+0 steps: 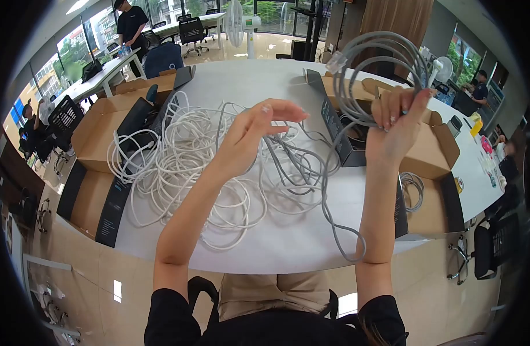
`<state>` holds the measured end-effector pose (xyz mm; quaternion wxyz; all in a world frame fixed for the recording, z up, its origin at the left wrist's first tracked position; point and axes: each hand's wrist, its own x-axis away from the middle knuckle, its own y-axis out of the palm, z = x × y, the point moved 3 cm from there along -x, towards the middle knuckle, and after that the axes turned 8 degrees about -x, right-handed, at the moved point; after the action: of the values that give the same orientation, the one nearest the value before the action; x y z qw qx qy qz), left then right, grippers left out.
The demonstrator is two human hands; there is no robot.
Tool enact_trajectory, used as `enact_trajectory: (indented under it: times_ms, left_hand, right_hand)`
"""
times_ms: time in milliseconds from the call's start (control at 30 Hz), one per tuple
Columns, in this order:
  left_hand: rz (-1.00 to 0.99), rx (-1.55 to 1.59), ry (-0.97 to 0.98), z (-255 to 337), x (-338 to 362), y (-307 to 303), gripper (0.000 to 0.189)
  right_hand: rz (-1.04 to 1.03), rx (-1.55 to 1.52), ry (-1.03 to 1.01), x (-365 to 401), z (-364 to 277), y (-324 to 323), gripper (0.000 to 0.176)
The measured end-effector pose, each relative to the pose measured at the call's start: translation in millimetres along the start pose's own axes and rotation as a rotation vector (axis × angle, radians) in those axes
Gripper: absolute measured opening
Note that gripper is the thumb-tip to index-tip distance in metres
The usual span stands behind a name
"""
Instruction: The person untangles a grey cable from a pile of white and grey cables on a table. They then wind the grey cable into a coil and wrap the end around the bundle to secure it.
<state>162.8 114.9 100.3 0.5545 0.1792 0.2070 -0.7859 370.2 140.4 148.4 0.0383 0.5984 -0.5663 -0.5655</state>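
Observation:
My right hand [397, 115] is raised at the right with its fingers wrapped round a coiled grey network cable [357, 86]. A clear plug shows at the coil's upper left, and a length of the cable hangs down to the table. Over the middle of the table is my left hand [256, 132], its fingers stretched to the right and apart from the thumb, with nothing seen between them. Below it lie loose grey cable loops [288, 167]. A large tangle of white cables [172, 155] spreads to the left, partly behind my left forearm.
An open cardboard box [94, 190] stands at the left, with white cable over its edge. At the right, another open box [432, 202] holds a small grey coil [412, 191]. Another box [351, 155] stands behind my right hand. Other people and a fan [236, 26] are farther off.

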Motion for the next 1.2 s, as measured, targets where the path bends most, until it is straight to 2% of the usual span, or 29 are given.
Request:
enact_trajectory:
  times_ms: [100,200,300,400,500,533,633,667,767,800,900,933,1033,1067,1167,1200]
  left_hand:
    - [0.056,0.068,0.115,-6,-1,1,0.06]
    - [0.076,-0.087,0.177,-3,-1,5,0.085]
    - [0.053,-0.196,0.078,16,0,12,0.11]
    - [0.027,0.161,0.135,18,2,-8,0.105]
    - [-0.1,0.004,0.031,22,6,-29,0.096]
    - [-0.016,-0.183,0.013,29,8,-24,0.076]
    - [0.048,-0.313,0.012,28,13,-14,0.052]
    - [0.152,-0.057,-0.063,26,13,-8,0.031]
    - [0.215,0.182,-0.069,17,10,-18,0.028]
    - [0.256,0.238,-0.068,17,9,-21,0.028]
    - [0.382,0.375,-0.052,19,9,-33,0.027]
    - [0.426,0.405,-0.037,19,9,-39,0.027]
    - [0.475,0.521,0.056,16,11,-61,0.027]
    - [0.475,0.598,0.074,16,13,-68,0.027]
    - [0.351,0.92,0.046,16,18,-89,0.026]
    - [0.285,1.038,-0.003,16,18,-96,0.026]
  right_hand:
    - [-0.02,-0.048,0.168,8,17,6,0.043]
    - [-0.078,-0.079,0.282,19,36,10,0.042]
    - [-0.169,-0.057,0.335,30,51,15,0.041]
    - [-0.303,-0.032,0.473,28,51,13,0.038]
    - [-0.401,0.11,0.556,30,52,16,0.031]
    - [-0.423,0.179,0.568,32,53,17,0.028]
    - [-0.438,0.266,0.565,42,58,23,0.021]
    - [-0.442,0.237,0.595,45,60,22,0.02]
    - [-0.484,0.197,0.46,49,63,29,0.018]
    - [-0.569,0.211,0.531,44,62,25,0.026]
    - [-0.633,0.246,0.478,48,65,30,0.048]
    - [-0.713,0.298,0.529,48,67,29,0.069]
    - [-0.767,0.481,0.698,56,85,16,0.07]
    - [-0.731,0.538,0.793,60,90,10,0.058]
    - [-0.899,0.531,1.118,57,107,-8,0.043]
    - [-0.858,0.534,1.091,56,102,-3,0.026]
